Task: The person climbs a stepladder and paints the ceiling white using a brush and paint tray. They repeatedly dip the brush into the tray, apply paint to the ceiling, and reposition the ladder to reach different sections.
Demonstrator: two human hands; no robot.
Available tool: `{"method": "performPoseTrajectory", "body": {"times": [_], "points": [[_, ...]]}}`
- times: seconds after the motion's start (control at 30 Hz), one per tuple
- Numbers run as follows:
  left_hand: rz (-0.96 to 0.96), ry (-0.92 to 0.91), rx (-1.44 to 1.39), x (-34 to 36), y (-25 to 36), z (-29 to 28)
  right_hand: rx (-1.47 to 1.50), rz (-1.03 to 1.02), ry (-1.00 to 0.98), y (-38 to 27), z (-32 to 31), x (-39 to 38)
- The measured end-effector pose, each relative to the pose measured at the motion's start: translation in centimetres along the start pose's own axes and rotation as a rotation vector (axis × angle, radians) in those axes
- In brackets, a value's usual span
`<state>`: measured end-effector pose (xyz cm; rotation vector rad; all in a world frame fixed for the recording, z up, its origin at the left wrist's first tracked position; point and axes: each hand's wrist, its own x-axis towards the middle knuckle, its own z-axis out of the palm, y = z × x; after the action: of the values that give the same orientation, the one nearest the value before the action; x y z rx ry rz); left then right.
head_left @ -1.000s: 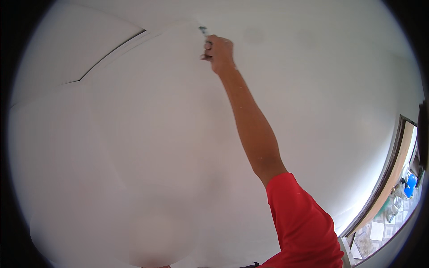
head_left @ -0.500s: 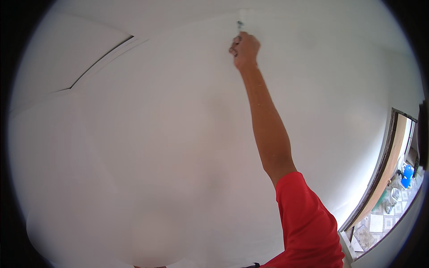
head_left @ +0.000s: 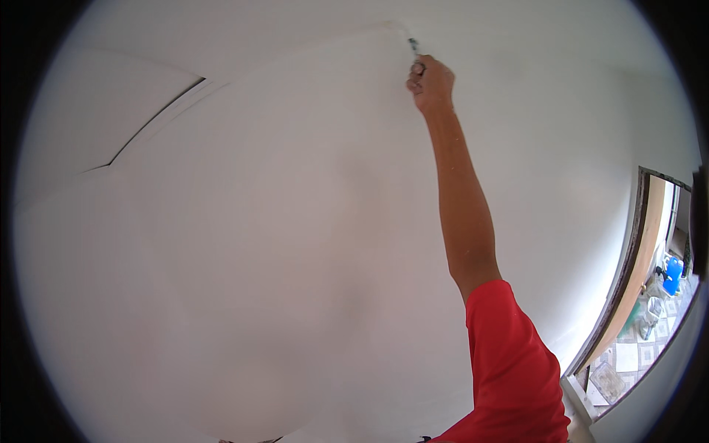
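My right hand (head_left: 432,83) is raised high at the end of a stretched arm in a red sleeve. Its fingers are closed round the handle of what looks like a paintbrush (head_left: 413,45), with a dark, paint-spotted middle. The pale tip leans up and to the left, against the white surface near where wall and ceiling meet; it blends into the white, so its exact edge is hard to make out. The white wall (head_left: 295,214) fills most of the view. My left hand is out of the picture.
A dark straight gap (head_left: 157,120) runs across the white surface at upper left. On the right, a doorway with a dark frame (head_left: 628,277) opens onto a patterned tile floor (head_left: 626,357), where a blue container (head_left: 672,275) and clear plastic bags stand.
My right hand has moved to the right and slightly down along the wall, still holding the paintbrush. The brush, upright before, now tilts to the left. The view has turned slightly.
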<state>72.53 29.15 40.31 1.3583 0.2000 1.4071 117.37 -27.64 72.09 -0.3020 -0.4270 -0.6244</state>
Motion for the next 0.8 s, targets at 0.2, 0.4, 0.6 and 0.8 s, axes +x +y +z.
{"method": "performPoseTrajectory", "body": {"times": [0.2, 0.4, 0.6, 0.8], "points": [[-0.019, 0.008, -0.001, -1.0, -1.2, 1.9, 0.033, -0.281, 0.227, -3.7, -5.5, 3.9], [-0.048, -0.007, -0.05, -0.7, -0.5, -0.1, -0.228, -0.103, -0.048, -0.7, 1.3, -3.0], [-0.05, -0.028, -0.065, -1.0, 0.3, 0.0, -0.306, 0.078, -0.229, -3.5, 1.3, -4.3], [-0.041, -0.017, -0.039, -2.2, -0.8, 1.7, -0.236, -0.137, 0.167, -8.9, -9.5, 6.6]]}}
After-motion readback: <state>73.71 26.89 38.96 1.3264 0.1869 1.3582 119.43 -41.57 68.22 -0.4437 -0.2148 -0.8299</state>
